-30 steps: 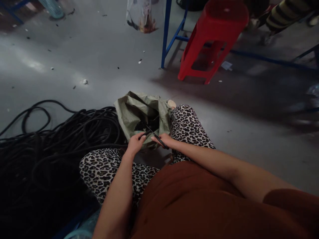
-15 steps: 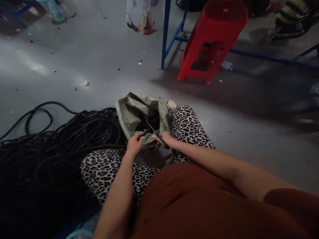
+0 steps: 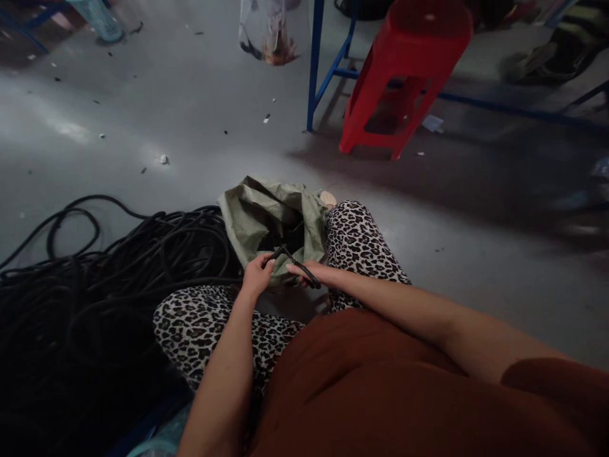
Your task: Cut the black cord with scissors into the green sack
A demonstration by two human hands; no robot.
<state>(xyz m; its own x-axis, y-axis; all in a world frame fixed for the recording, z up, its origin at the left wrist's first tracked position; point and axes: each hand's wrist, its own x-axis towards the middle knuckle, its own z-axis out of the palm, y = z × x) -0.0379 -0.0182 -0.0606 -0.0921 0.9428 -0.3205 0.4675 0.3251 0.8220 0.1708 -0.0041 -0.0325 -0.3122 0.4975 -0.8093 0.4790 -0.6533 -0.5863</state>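
Note:
My left hand (image 3: 257, 275) is closed around a black rubber cord (image 3: 275, 255), with a short end sticking out past the fingers. My right hand (image 3: 320, 271) grips a pair of scissors (image 3: 304, 269) by the black handles. The tips of the scissors meet the cord end over the mouth of a grey-green woven sack (image 3: 307, 212). Dark pieces (image 3: 273, 241) lie inside the sack, too dim to make out singly. At my left, a large heap of black cord (image 3: 176, 244) spreads on the floor, and one strand runs toward my left hand.
A red plastic stool (image 3: 419, 57) stands ahead beside a blue metal frame (image 3: 311, 95). A clear bag (image 3: 273, 35) hangs near it. Small scraps (image 3: 163, 159) litter the grey floor. A teal basket (image 3: 102, 22) is at the far left; another person's foot (image 3: 533, 66) shows at upper right.
The scissors in my right hand have shifted slightly, and their blades now meet the cord end instead of pointing past it. The other person's foot at upper right has moved left.

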